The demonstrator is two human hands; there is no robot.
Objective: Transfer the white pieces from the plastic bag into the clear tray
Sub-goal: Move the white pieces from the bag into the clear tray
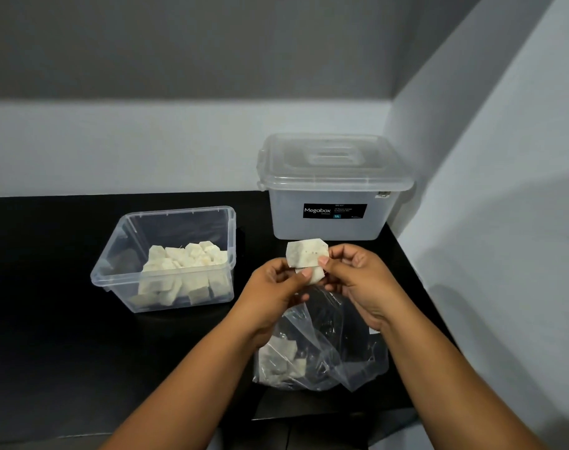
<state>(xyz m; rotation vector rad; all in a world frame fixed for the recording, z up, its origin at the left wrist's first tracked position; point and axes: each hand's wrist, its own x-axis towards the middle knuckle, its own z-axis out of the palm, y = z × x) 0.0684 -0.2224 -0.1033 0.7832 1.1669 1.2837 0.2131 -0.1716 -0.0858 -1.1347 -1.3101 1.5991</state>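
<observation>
Two flat white pieces (306,258) pinched between my left hand (278,284) and right hand (357,274); next, carry them left into the clear plastic tray (169,258).

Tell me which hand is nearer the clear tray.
Left. The left hand is just right of the clear tray; the right hand is farther right, in front of the lidded box.

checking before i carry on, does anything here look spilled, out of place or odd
Nothing stands out. The white pieces are in the clear tray, in the plastic bag, or pinched between the left hand and right hand; none lie loose on the black counter. The lidded box sits upright.
</observation>
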